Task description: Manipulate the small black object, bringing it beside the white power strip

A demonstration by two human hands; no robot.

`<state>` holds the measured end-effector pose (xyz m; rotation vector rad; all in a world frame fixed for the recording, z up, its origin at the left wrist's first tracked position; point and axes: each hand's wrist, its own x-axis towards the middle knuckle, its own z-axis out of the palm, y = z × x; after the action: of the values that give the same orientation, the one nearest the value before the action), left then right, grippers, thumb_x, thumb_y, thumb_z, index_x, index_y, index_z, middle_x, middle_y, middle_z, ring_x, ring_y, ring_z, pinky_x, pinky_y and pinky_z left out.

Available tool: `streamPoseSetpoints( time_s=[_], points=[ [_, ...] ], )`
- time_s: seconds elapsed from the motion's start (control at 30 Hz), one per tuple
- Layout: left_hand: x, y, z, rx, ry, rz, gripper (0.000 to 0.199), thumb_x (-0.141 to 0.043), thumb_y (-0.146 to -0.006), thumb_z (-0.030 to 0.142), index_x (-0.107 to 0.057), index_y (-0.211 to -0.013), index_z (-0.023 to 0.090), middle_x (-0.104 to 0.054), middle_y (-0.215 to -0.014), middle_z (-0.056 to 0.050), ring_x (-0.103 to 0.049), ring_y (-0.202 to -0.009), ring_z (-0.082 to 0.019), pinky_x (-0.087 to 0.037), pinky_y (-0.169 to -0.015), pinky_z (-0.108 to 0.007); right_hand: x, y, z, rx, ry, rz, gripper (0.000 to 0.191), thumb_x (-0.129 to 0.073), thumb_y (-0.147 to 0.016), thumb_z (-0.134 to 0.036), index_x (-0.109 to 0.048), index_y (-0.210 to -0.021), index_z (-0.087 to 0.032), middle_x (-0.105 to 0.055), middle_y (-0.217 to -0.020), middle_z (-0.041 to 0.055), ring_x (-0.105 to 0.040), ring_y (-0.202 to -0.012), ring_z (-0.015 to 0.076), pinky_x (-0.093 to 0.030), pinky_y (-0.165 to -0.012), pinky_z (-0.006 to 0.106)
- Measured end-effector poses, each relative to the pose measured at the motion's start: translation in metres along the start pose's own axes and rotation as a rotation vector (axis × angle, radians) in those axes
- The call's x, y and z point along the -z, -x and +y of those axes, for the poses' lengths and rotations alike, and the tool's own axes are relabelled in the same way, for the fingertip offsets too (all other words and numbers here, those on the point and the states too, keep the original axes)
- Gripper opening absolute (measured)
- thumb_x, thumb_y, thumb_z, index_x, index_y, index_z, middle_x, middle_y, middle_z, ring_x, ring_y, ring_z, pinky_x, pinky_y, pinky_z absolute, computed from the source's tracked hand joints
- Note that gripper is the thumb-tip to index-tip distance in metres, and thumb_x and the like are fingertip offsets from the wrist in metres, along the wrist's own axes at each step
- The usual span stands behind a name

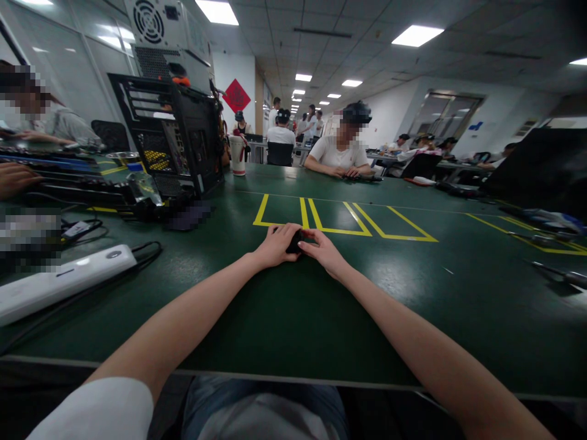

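Computer case [198,146], cup [238,156] and long white device [68,283] left of left hand [279,245]

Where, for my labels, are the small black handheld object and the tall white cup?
Small black handheld object [295,242]: head view, its exposed side.
Tall white cup [237,157]: head view, middle of its wall.

Room R of R hand [326,252]; PC case [198,131] & wht strip [87,278] block far L.

Both forearms [195,316] converge forward, the left hand [279,245] curled palm down, the right hand [324,252] bent-fingered beside it
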<state>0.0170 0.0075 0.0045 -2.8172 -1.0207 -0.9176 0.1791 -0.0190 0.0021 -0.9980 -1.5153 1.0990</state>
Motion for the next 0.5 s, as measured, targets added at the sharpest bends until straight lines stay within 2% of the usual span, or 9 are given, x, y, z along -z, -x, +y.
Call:
streamPoseSetpoints(
  time_s=[0.07, 0.23, 0.37, 0.5],
  points=[
    [-0.0006, -0.0001, -0.0008, 0.0, -0.005, 0.003, 0.058, -0.06, -0.065, 0.028, -0.032, -0.115, 0.02, -0.047, -0.117, -0.008, -0.044, -0.108, -0.027, -0.026, -0.091, -0.041, -0.0004, 0.0005, -0.0009, -0.007, -0.017, -0.023, 0.032, -0.062, -0.067, -0.027, -0.048, -0.096, -0.021, -0.05, -0.106, 0.0032, -0.056, -0.087, 0.0139, -0.043, -0.086, 0.038],
    [-0.0019, -0.0004, -0.0017, -0.003, 0.006, 0.011, 0.061, -0.06, -0.064, 0.027, -0.03, -0.116, 0.02, -0.047, -0.118, -0.009, -0.044, -0.108, -0.026, -0.025, -0.091, -0.041, 0.0007, 0.0037, -0.0009, 0.095, 0.02, -0.024, 0.031, -0.065, -0.064, -0.025, -0.048, -0.091, -0.022, -0.051, -0.1, 0.0013, -0.05, -0.1, 0.0153, -0.042, -0.088, 0.034],
    [-0.0014, -0.0002, -0.0009, -0.002, 0.013, 0.014, 0.058, -0.059, -0.066, 0.028, -0.031, -0.116, 0.02, -0.047, -0.117, -0.009, -0.043, -0.109, -0.026, -0.025, -0.091, -0.042, 0.0014, 0.0039, 0.0003, 0.061, 0.023, -0.029, 0.025, -0.06, -0.069, -0.03, -0.048, -0.09, -0.023, -0.051, -0.101, 0.0017, -0.053, -0.094, 0.0146, -0.044, -0.084, 0.036],
    [-0.0002, 0.0, -0.0001, -0.004, 0.028, 0.001, 0.057, -0.059, -0.066, 0.028, -0.031, -0.115, 0.021, -0.047, -0.116, -0.009, -0.043, -0.109, -0.025, -0.026, -0.091, -0.042, 0.0013, 0.0024, -0.0002, 0.04, 0.017, -0.032, 0.031, -0.06, -0.069, -0.028, -0.046, -0.096, -0.024, -0.049, -0.103, 0.0022, -0.054, -0.09, 0.0142, -0.045, -0.083, 0.037]
  ],
)
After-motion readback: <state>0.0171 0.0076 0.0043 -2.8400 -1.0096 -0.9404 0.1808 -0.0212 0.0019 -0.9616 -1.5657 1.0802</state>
